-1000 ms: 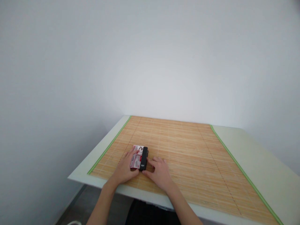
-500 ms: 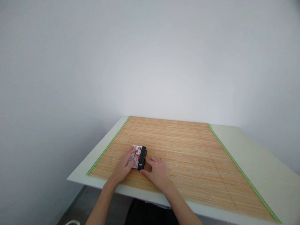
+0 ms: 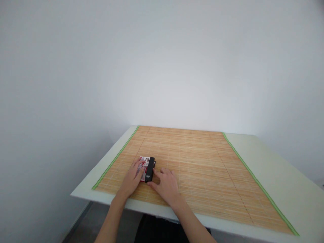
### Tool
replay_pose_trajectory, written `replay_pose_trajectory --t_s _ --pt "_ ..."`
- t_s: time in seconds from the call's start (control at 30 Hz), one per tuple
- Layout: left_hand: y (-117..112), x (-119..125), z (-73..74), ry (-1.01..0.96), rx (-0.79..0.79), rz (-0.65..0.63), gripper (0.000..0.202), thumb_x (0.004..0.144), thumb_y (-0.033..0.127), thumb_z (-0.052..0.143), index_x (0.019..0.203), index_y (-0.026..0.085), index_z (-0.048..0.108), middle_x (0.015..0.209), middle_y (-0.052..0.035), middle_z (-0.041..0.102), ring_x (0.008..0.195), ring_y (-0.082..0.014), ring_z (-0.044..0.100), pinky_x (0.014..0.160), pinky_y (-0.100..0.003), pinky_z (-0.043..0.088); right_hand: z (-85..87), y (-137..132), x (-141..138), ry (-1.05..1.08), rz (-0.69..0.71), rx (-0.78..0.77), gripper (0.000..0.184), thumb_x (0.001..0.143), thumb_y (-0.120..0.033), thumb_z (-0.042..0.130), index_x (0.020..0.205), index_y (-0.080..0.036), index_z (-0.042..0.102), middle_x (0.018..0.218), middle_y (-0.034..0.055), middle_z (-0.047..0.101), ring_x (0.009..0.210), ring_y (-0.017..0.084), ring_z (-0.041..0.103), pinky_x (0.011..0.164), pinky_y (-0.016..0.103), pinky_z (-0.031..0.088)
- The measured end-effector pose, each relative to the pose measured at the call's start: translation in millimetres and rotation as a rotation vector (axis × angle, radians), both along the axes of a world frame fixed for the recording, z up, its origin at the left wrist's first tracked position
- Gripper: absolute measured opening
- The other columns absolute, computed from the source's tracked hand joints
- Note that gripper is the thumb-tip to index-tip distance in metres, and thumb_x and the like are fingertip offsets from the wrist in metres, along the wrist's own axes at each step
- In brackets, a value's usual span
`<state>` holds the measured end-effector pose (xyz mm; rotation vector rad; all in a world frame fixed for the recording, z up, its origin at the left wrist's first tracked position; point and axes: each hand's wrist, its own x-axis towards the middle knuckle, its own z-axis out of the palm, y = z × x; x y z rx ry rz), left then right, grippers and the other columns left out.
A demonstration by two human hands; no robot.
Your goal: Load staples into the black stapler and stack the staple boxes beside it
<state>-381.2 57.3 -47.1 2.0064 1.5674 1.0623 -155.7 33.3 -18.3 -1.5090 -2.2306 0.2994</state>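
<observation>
A black bar-shaped device point(image 3: 150, 169) lies near the front left of the bamboo mat, its long side pointing away from me; its exact kind is too small to tell. Along its left side shows a red and white printed sheet or booklet point(image 3: 145, 159), partly covered by fingers. My left hand point(image 3: 131, 179) rests on that print with fingers stretched and spread, the thumb close to the device. On the other side, my right hand point(image 3: 167, 184) has its thumb at the device's near end and its index finger against the right side; the other fingers are curled.
The bamboo mat point(image 3: 192, 168) with green side borders covers much of a white table point(image 3: 265, 158). A plain wall point(image 3: 177, 67) stands behind the table, and another rises at the left. The table's front edge lies just below my wrists.
The view has shifted slightly. The device and both hands sit a little farther left, and my left thumb has moved up beside the device, covering more of the print.
</observation>
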Motion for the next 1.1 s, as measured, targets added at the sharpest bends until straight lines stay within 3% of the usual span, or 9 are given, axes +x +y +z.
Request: replay_pose_trajectory --t_s 0.8,0.97,1.1 --pt "0.6 0.0 2.9 0.001 0.003 0.014 0.045 0.109 0.047 0.036 0.143 0.027 0.058 0.161 -0.0055 0.045 0.151 -0.0237 0.038 0.129 -0.05 0.025 -0.5 -2.0 -5.4 0.025 -0.044 -0.015 0.058 0.086 -0.067 0.072 0.136 -0.039 0.065 0.11 0.0069 0.068 0.106 0.029 0.061 0.091 0.04 0.043" --pt "-15.5 5.6 24.3 -0.02 0.104 0.131 0.047 0.109 0.045 0.034 0.15 0.029 0.052 0.16 -0.0034 0.046 0.15 -0.0253 0.038 0.129 -0.052 0.026 1.7 -7.3 10.4 0.126 -0.023 -0.049 0.067 0.09 -0.063 0.069 0.15 -0.036 0.054 0.115 0.0066 0.07 0.11 0.029 0.062 0.094 0.039 0.045" --pt "-42.4 55.2 43.9 -0.049 0.204 0.192 0.045 0.109 0.039 0.035 0.151 0.032 0.048 0.154 -0.0024 0.051 0.145 -0.0271 0.044 0.125 -0.051 0.034 0.0 -12.0 59.3 0.171 -0.106 -0.012 0.053 0.103 -0.049 0.052 0.153 -0.034 0.05 0.115 0.0069 0.071 0.111 0.028 0.062 0.098 0.04 0.045"
